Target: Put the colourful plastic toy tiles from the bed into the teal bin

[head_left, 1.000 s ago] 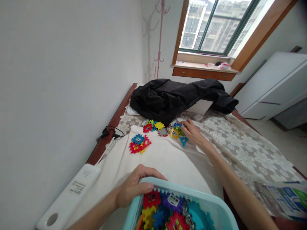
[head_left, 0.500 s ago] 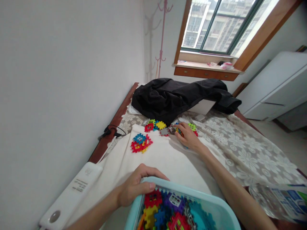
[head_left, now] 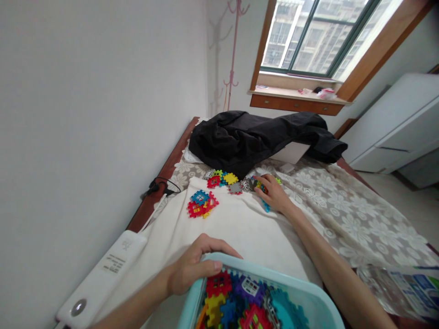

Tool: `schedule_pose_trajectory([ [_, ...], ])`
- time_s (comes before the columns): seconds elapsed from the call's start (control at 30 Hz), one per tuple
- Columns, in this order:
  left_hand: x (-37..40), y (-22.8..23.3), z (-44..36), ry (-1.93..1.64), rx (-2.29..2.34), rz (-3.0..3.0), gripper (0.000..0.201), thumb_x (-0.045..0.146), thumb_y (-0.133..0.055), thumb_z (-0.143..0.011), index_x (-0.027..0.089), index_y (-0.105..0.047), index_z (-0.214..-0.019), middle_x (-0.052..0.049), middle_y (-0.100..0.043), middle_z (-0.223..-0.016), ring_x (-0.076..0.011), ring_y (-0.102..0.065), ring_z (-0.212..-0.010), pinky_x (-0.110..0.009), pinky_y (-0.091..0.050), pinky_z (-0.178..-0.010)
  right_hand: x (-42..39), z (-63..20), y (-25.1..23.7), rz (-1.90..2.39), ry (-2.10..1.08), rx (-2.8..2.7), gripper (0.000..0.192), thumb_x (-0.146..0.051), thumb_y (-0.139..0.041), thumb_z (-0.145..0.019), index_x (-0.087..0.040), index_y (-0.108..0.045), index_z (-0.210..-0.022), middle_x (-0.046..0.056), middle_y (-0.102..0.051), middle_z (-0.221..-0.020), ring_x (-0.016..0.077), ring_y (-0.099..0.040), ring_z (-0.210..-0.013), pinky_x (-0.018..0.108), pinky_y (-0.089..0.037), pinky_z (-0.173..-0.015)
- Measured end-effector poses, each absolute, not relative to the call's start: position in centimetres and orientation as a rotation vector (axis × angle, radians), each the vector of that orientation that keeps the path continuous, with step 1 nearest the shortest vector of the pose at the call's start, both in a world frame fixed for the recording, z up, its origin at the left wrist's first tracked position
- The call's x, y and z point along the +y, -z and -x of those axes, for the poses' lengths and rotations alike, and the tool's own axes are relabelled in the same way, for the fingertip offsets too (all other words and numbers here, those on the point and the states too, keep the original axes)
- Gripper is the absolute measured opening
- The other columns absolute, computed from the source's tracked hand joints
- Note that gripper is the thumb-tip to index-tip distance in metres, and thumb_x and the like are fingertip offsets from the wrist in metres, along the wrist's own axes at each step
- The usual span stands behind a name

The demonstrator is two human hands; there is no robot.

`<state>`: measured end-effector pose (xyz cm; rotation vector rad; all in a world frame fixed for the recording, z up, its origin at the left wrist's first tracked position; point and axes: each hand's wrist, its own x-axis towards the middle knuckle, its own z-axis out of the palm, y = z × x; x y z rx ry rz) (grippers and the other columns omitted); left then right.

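Observation:
My left hand (head_left: 192, 267) grips the near-left rim of a light blue basket (head_left: 302, 297) filled with several colourful interlocking plastic tiles (head_left: 236, 306). Stretched far forward, my right hand (head_left: 274, 194) is closed over a small bunch of loose tiles on the bed; a blue triangular piece (head_left: 266, 208) shows under it. More loose tiles (head_left: 228, 179) lie in a row to the left of that hand. A joined cluster of red, blue and yellow tiles (head_left: 200, 204) sits on the white cloth (head_left: 233, 228).
A black jacket (head_left: 254, 137) lies across the far end of the bed. A white device (head_left: 103, 274) rests at the left edge, with a black cable (head_left: 161, 187) beyond it. A printed plastic bag (head_left: 404, 288) lies at the right. The white wall runs close on the left.
My right hand has drawn together over the loose tiles and pulled them slightly nearer; the pile under it looks smaller. My left hand has stayed on the basket rim.

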<state>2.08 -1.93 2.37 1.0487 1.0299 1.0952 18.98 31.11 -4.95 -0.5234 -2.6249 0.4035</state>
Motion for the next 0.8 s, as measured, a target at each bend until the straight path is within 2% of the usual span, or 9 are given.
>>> schedule_pose_trajectory([
  [0.13, -1.9, -2.2, -2.1, -1.098, 1.016, -1.07, 0.05, 0.052, -0.071, -0.086, 0.014, -0.08, -0.118, -0.011, -0.08, -0.097, -0.0196, -0.067, -0.081, -0.025, -0.048, -0.073, 30.5, -18.5, 4.5, 0.438, -0.379, -2.601, 0.048, -0.038, -0.054, -0.103, -0.025, -0.054, -0.15, 0.015, -0.056, -0.137, 0.0332, -0.055, -0.123, 0.051, -0.047, -0.11],
  [0.2, -2.0, -2.2, -2.1, -1.104, 1.018, -1.067, 0.05, 0.052, -0.07, -0.086, 0.014, -0.08, -0.117, -0.011, -0.08, -0.097, -0.0199, -0.067, -0.081, -0.025, -0.048, -0.073, 30.1, -18.1, 4.5, 0.434, -0.346, -2.667, 0.049, -0.037, -0.059, -0.1, -0.026, -0.056, -0.147, 0.014, -0.057, -0.14, 0.0346, -0.054, -0.123, 0.054, -0.047, -0.11],
  [0.3, -2.0, -2.1, -2.1, -1.103, 1.019, -1.061, 0.051, 0.052, -0.07, -0.086, 0.014, -0.08, -0.118, -0.011, -0.08, -0.098, -0.021, -0.068, -0.083, -0.026, -0.049, -0.074, 29.8, -17.7, 4.8, 0.49, -0.355, -2.673, 0.041, -0.035, -0.064, -0.095, -0.025, -0.064, -0.135, 0.013, -0.062, -0.131, 0.0349, -0.055, -0.116, 0.054, -0.051, -0.103],
  [0.43, -2.0, -2.2, -2.2, -1.106, 1.011, -1.054, 0.049, 0.052, -0.07, -0.087, 0.015, -0.08, -0.118, -0.011, -0.081, -0.098, -0.0203, -0.068, -0.082, -0.026, -0.049, -0.074, 29.9, -17.8, 5.0, 0.517, -0.327, -2.588, 0.036, -0.033, -0.066, -0.092, -0.021, -0.064, -0.126, 0.014, -0.062, -0.12, 0.0357, -0.055, -0.113, 0.054, -0.051, -0.102],
  [0.6, -2.0, -2.3, -2.1, -1.109, 1.019, -1.063, 0.049, 0.052, -0.071, -0.086, 0.015, -0.081, -0.117, -0.012, -0.081, -0.099, -0.021, -0.069, -0.083, -0.026, -0.049, -0.075, 29.9, -17.9, 5.0, 0.386, -0.392, -2.564, 0.046, -0.032, -0.062, -0.094, -0.023, -0.058, -0.139, 0.015, -0.058, -0.126, 0.0328, -0.058, -0.117, 0.05, -0.052, -0.103],
  [0.73, -2.0, -2.2, -2.1, -1.109, 1.01, -1.052, 0.049, 0.051, -0.071, -0.086, 0.015, -0.081, -0.117, -0.011, -0.081, -0.099, -0.0207, -0.068, -0.083, -0.026, -0.048, -0.075, 29.7, -17.4, 4.9, 0.318, -0.399, -2.645, 0.063, -0.032, -0.061, -0.095, -0.027, -0.046, -0.155, 0.014, -0.056, -0.143, 0.0343, -0.053, -0.129, 0.054, -0.047, -0.113],
  [0.8, -2.0, -2.2, -2.1, -1.114, 1.01, -1.042, 0.049, 0.051, -0.071, -0.086, 0.015, -0.08, -0.118, -0.011, -0.081, -0.099, -0.0207, -0.068, -0.083, -0.026, -0.048, -0.075, 29.5, -17.2, 4.8, 0.313, -0.413, -2.691, 0.065, -0.032, -0.062, -0.094, -0.027, -0.045, -0.157, 0.013, -0.058, -0.144, 0.0347, -0.053, -0.129, 0.055, -0.046, -0.114],
])
